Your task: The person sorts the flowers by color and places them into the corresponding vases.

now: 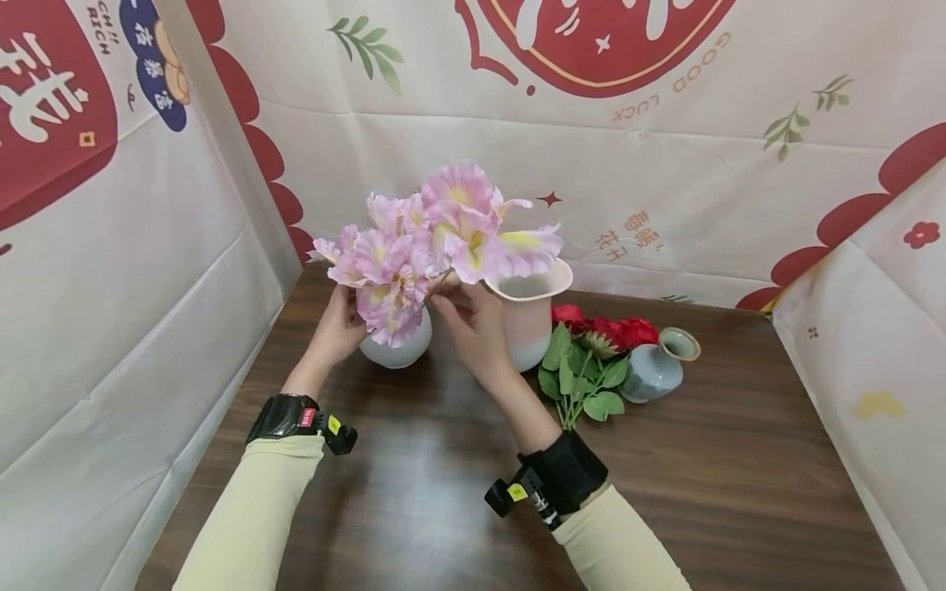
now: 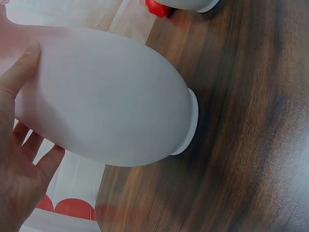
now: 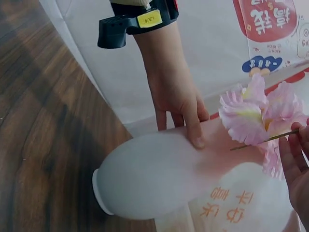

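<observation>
Over on the left, the left hand [image 1: 336, 328] grips a pale vase [image 1: 397, 349]; to its right, the right hand [image 1: 476, 328] pinches the stem [image 3: 273, 138] of a pink flower [image 1: 467, 226].

So to your right on the dark wood bench [image 1: 436, 501] you've got a wavy-rimmed pink vase [image 1: 526, 332], fading paler at the bottom. Just beside it there's a bunch of red flowers [image 1: 631, 332] lying down, green leaves [image 1: 580, 369] on, stems pointing back toward you. Next along is a little blue-grey vase [image 1: 653, 373] with a brownish rim. You've got cloth on 3 sides: the back cloth [image 1: 517, 135] has a big red badge and "GOOD LUCK" lettering, the left cloth [image 1: 170, 328] white characters on red, the right cloth [image 1: 872, 328] a tiny red flower print.
</observation>
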